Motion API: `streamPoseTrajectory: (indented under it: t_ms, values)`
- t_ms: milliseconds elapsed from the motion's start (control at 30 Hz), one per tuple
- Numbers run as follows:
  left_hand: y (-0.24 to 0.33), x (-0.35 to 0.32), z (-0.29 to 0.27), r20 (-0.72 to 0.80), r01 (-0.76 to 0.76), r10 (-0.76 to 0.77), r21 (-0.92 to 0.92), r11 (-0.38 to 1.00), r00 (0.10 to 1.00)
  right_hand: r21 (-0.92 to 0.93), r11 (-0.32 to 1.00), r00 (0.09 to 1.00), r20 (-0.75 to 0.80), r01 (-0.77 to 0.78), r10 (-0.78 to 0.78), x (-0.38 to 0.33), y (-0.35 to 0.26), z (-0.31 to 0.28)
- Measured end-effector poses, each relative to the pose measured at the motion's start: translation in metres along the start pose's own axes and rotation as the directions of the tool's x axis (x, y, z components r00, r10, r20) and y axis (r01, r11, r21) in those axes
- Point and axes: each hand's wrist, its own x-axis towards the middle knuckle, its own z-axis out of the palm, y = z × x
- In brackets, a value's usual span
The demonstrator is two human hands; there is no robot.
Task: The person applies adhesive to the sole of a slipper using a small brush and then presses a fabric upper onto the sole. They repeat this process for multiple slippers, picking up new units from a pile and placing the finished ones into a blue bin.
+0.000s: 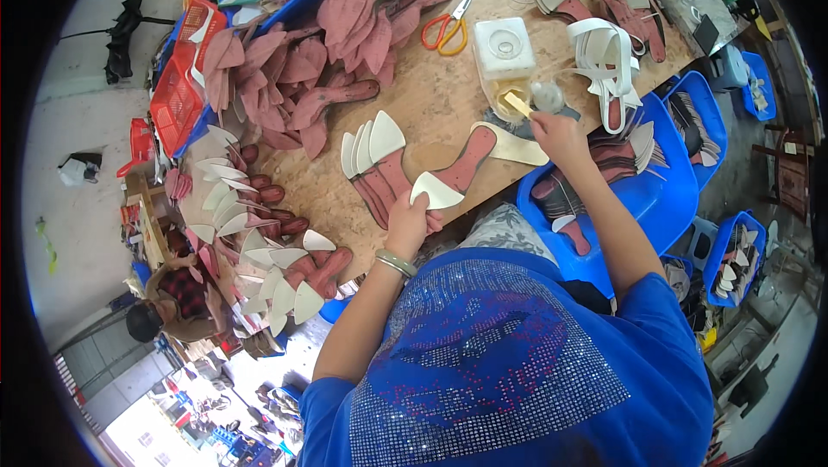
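I see my left hand [407, 224] at the near edge of the wooden worktop [431, 96], with its fingers closed on a white pointed piece of sheet material [435, 193], which lies at the toe end of a dusty-red shoe insole with a cream heel part [483, 152]. This insole rests flat on the worktop, close to the near edge, between my two hands. My right hand [556, 135] is further toward the right end of the near edge, and its fingers are pinched together on a small yellowish flat stick [517, 104], held just beside a clear plastic container with a white lid [503, 57]. Just to the left of my left hand lies a small fan of finished red insoles with white pointed tips [373, 156], touching each other. A pair of scissors with orange handles [447, 29] lies more toward the far side, near a big pile of plain dusty-red insoles [319, 62]. Along the left end of the worktop, more insoles with white tips [259, 243] are laid in a long overlapping row. A blue plastic crate [655, 191] with more pieces stands beside the right end, under my right forearm.
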Motion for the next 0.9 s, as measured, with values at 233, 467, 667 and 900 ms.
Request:
streamPoseTrajectory:
  t_ms: [233, 467, 667, 900]
  values:
    - [-0.003, 0.008, 0.015, 0.028, 0.043, -0.044, 0.031, 0.999, 0.999, -0.161, 0.986, 0.996, 0.082, 0.05, -0.037, 0.025, 0.005, 0.017]
    - [-0.005, 0.01, 0.009, 0.066, 0.11, -0.105, -0.083, 0.99, 0.992, -0.156, 0.985, 0.991, 0.123, 0.073, -0.054, -0.005, 0.006, 0.0]
    - [-0.003, 0.014, 0.003, 0.091, 0.174, -0.163, -0.136, 0.975, 0.982, 0.525, 0.577, 0.769, 0.54, -0.626, 0.343, -0.057, 0.001, -0.017]
    - [-0.007, 0.02, 0.004, 0.091, 0.166, -0.156, -0.116, 0.979, 0.984, 0.623, 0.68, 0.865, 0.5, -0.388, 0.035, -0.102, -0.02, 0.012]
